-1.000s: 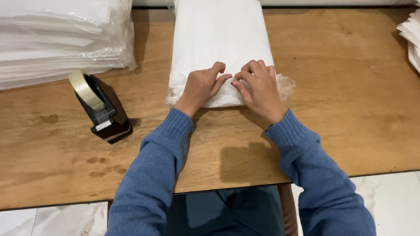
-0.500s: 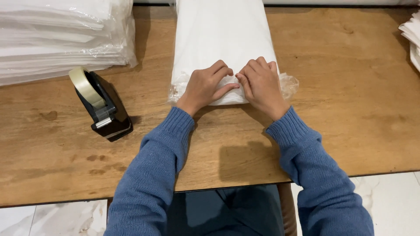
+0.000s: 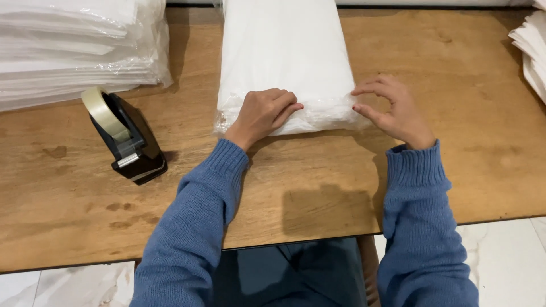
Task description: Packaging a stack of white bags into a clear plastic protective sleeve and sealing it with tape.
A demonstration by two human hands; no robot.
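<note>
White wrapped bundle on wooden table, 2 hands at its near end.

Bundle: flat, white, in clear film, lying lengthwise at table centre. Left hand: palm down, fingers together, pressing the folded near end flat; grips nothing. Right hand: beside the bundle's near right corner, fingers loosely spread, thumb and forefinger tips at the film edge; whether they pinch it cannot be told. Black tape dispenser: left of the bundle, apart. Stack of wrapped white packs: far left.
</note>
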